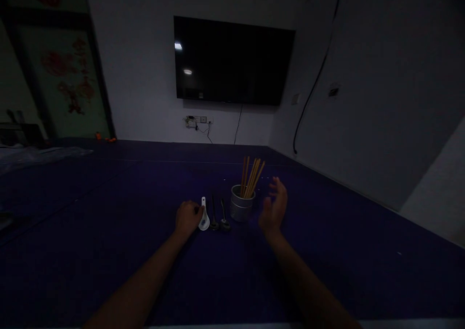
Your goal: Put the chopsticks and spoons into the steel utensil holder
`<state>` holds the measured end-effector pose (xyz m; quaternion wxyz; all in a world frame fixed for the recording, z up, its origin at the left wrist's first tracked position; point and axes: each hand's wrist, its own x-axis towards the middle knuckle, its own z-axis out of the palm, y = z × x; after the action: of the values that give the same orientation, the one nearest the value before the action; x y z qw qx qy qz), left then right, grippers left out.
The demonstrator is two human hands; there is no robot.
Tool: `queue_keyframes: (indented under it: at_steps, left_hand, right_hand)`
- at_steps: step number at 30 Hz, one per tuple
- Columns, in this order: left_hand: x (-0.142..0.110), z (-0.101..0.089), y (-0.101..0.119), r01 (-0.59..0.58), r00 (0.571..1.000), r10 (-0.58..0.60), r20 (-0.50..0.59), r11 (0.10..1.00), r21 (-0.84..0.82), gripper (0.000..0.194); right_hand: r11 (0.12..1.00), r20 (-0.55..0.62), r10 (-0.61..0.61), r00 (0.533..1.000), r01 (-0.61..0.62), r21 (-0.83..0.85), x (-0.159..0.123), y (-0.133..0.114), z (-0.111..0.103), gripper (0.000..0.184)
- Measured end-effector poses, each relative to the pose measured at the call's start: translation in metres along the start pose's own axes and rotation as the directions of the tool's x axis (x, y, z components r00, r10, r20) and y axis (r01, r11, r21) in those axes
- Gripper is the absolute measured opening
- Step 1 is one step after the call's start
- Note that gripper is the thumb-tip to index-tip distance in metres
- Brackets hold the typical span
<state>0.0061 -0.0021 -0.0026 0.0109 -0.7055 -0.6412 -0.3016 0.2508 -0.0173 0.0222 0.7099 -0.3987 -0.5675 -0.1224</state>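
Note:
My left hand (188,218) rests on the table with its fingers curled, just left of a white soup spoon (204,221). Its thumb comes up to the spoon's edge; a small dark spot shows between thumb and fingers, too dim to identify. Two dark metal spoons (214,224) (224,225) lie side by side to the right of the white one, handles pointing away from me. Beside them stands a grey metal cup (241,210) holding several wooden chopsticks (251,179) that lean right. Right of the cup, my right hand (275,210) is raised, fingers apart, holding nothing.
The purple tabletop (109,232) stretches toward the far wall, where a black television (232,62) hangs. Clear plastic wrap (47,155) lies at the far left, with small orange objects (111,139) near the back edge. A black cable (312,91) runs down the right wall.

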Motion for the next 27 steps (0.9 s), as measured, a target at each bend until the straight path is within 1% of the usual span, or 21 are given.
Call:
queue_keyframes:
  at_steps: [1,2,3,4,6,7,9,11,12,14,16,17,19,21,22,24,26,27]
  left_hand:
    - [0.000,0.000,0.001,0.004,1.000,-0.004,0.006,1.000,0.008,0.030]
    - [0.000,0.000,0.001,0.006,1.000,-0.006,0.014,1.000,0.016,0.031]
    - [-0.001,0.000,0.002,0.007,1.000,-0.008,0.023,1.000,0.023,0.031]
    - [-0.001,0.000,0.002,0.007,0.999,-0.008,0.031,1.000,0.029,0.031]
    - [-0.002,-0.001,0.003,0.002,0.999,-0.004,0.038,0.999,0.039,0.031]
    - [-0.002,-0.001,0.003,-0.002,0.999,0.000,0.039,0.999,0.042,0.031]
    - [-0.002,-0.001,0.003,-0.009,0.999,0.007,0.040,0.999,0.044,0.030]
    - [-0.002,0.000,0.002,-0.010,0.999,0.008,0.042,0.999,0.043,0.028]
    - [-0.002,0.001,0.001,-0.010,0.999,0.008,0.043,0.999,0.042,0.027]
    - [-0.002,0.002,-0.001,-0.018,0.999,0.016,0.039,0.999,0.035,0.024]
    - [-0.002,0.003,-0.002,-0.038,0.999,0.038,0.008,0.999,0.018,0.023]
    - [-0.001,0.003,-0.002,-0.052,0.998,0.052,-0.026,0.999,0.006,0.023]
    - [-0.001,0.000,-0.001,-0.096,0.986,0.092,-0.136,0.995,-0.018,0.024]
    - [-0.002,-0.005,0.002,-0.163,0.951,0.151,-0.270,0.986,-0.024,0.027]
    - [-0.003,-0.007,0.004,-0.206,0.926,0.191,-0.326,0.978,-0.014,0.029]
    - [-0.007,-0.013,0.009,-0.304,0.873,0.290,-0.392,0.952,0.027,0.030]
    - [-0.012,-0.017,0.015,-0.410,0.820,0.405,-0.404,0.909,0.078,0.029]
    - [-0.014,-0.018,0.018,-0.460,0.791,0.459,-0.404,0.882,0.102,0.029]
  right_hand:
    - [0.995,0.035,-0.092,0.995,0.093,-0.037,-0.001,-0.009,0.000,0.053]
    - [0.980,0.087,-0.187,0.978,0.193,-0.057,-0.003,-0.017,0.001,0.047]
    - [0.955,0.149,-0.282,0.948,0.292,-0.055,-0.006,-0.025,0.003,0.041]
    - [0.930,0.230,-0.346,0.909,0.365,-0.040,-0.010,-0.033,0.006,0.035]
    - [0.890,0.387,-0.422,0.820,0.457,0.004,-0.018,-0.045,0.013,0.026]
    - [0.881,0.467,-0.424,0.776,0.474,0.013,-0.022,-0.050,0.017,0.025]
    - [0.876,0.634,-0.378,0.675,0.482,0.009,-0.029,-0.056,0.023,0.029]
    - [0.877,0.752,-0.310,0.582,0.481,-0.011,-0.034,-0.058,0.027,0.032]
    - [0.876,0.790,-0.279,0.547,0.481,-0.024,-0.035,-0.059,0.028,0.032]
    - [0.876,0.837,-0.225,0.499,0.479,-0.050,-0.036,-0.058,0.029,0.031]
    - [0.884,0.863,-0.175,0.474,0.462,-0.075,-0.035,-0.057,0.029,0.031]
    - [0.890,0.871,-0.152,0.468,0.447,-0.084,-0.034,-0.056,0.029,0.031]
    - [0.905,0.874,-0.119,0.472,0.413,-0.099,-0.033,-0.056,0.029,0.031]
    - [0.925,0.858,-0.108,0.503,0.366,-0.098,-0.033,-0.055,0.029,0.031]
    - [0.937,0.838,-0.106,0.535,0.335,-0.095,-0.033,-0.055,0.029,0.030]
    - [0.961,0.775,-0.091,0.625,0.259,-0.096,-0.033,-0.054,0.030,0.030]
    - [0.979,0.697,-0.051,0.715,0.173,-0.106,-0.033,-0.055,0.030,0.033]
    - [0.986,0.662,-0.026,0.749,0.128,-0.106,-0.033,-0.055,0.029,0.035]
